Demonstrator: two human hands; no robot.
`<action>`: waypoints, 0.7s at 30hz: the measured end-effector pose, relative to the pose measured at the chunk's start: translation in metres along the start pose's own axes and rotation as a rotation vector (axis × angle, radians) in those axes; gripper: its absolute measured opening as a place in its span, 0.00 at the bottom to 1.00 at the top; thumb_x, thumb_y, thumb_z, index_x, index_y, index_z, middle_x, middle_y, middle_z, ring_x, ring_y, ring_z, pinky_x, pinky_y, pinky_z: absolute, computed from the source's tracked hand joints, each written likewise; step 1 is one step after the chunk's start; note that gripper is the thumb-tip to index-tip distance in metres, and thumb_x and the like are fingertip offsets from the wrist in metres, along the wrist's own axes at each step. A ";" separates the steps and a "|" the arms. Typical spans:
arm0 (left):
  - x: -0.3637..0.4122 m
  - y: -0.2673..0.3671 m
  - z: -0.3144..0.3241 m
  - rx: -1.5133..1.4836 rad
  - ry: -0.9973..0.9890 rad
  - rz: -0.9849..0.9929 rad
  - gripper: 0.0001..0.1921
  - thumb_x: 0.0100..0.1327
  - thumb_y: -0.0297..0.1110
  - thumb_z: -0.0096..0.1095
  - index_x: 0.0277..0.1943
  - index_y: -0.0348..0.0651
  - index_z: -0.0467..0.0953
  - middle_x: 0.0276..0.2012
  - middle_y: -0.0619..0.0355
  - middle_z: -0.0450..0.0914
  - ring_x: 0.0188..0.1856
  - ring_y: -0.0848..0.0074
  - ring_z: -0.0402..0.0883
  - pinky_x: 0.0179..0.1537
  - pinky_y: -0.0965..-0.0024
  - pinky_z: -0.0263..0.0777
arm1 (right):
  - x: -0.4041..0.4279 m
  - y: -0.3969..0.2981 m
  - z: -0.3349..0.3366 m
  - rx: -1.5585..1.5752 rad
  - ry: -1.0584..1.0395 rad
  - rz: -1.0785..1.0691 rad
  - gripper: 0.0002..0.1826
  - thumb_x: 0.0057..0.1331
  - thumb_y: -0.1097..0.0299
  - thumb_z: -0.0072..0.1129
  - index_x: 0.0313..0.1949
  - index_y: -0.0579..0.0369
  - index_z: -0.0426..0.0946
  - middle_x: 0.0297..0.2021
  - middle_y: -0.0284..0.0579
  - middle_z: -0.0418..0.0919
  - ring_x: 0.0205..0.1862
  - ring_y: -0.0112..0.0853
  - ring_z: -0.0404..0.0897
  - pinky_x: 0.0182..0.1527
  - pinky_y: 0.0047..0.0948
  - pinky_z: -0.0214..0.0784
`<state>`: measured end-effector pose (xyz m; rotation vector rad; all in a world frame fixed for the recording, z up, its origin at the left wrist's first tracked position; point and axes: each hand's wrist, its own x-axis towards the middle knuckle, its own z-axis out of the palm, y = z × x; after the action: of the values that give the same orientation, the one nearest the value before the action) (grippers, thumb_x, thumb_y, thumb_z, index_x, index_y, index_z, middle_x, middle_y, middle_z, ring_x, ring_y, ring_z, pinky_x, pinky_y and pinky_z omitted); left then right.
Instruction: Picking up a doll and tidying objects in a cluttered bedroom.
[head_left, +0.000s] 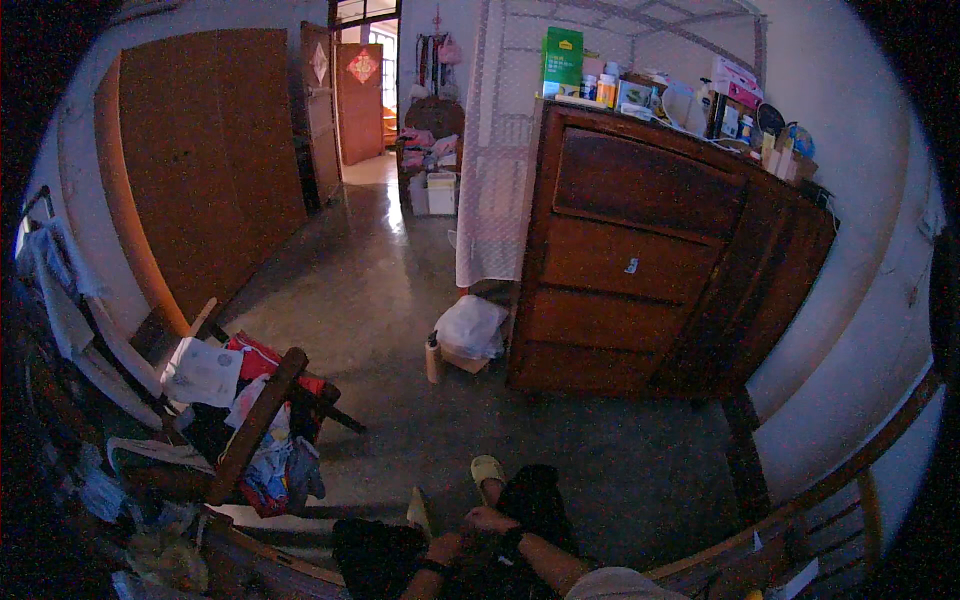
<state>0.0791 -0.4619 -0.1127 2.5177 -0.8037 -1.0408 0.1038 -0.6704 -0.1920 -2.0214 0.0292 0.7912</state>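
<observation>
Both hands are close together between my knees, low in the view. My right hand (491, 519) reaches in from the right with a dark band on its wrist. My left hand (450, 547) is beside it, also with a dark band at the wrist. Shadow hides the fingers, so I cannot tell whether either hand holds anything. Dark trousers (534, 502) cover my legs. A yellow slipper (487, 469) is on one foot, and part of another yellow slipper (418, 511) shows left of my hands.
A wooden chair (259, 424) piled with clothes stands at left. Ahead on the floor are a bottle (433, 360) and a white plastic bag (471, 326) on a cardboard box. A wooden cabinet (622, 255) bears bottles and boxes. A wooden rail (847, 469) curves along the right.
</observation>
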 end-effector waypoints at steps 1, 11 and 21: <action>0.000 -0.001 0.002 -0.001 0.000 -0.001 0.25 0.75 0.54 0.52 0.44 0.37 0.84 0.39 0.44 0.87 0.40 0.51 0.88 0.39 0.49 0.81 | 0.001 0.003 0.002 -0.004 0.004 0.007 0.29 0.77 0.45 0.48 0.62 0.56 0.77 0.44 0.42 0.84 0.39 0.34 0.82 0.44 0.39 0.76; 0.006 0.026 -0.008 -0.006 0.044 0.071 0.25 0.70 0.61 0.55 0.47 0.48 0.86 0.41 0.47 0.88 0.40 0.51 0.87 0.42 0.48 0.80 | -0.006 0.027 -0.025 0.037 0.025 0.001 0.25 0.75 0.45 0.52 0.61 0.47 0.78 0.44 0.38 0.83 0.39 0.29 0.81 0.42 0.35 0.75; 0.012 0.021 0.011 -0.198 0.303 0.258 0.18 0.75 0.48 0.54 0.51 0.46 0.85 0.36 0.55 0.86 0.33 0.63 0.84 0.41 0.56 0.78 | -0.030 -0.001 -0.021 0.063 0.032 0.029 0.22 0.76 0.47 0.52 0.56 0.49 0.79 0.40 0.36 0.81 0.34 0.27 0.77 0.35 0.33 0.72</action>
<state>0.0701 -0.4871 -0.1171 2.2559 -0.8589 -0.6041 0.0915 -0.6947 -0.1675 -1.9781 0.1010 0.7674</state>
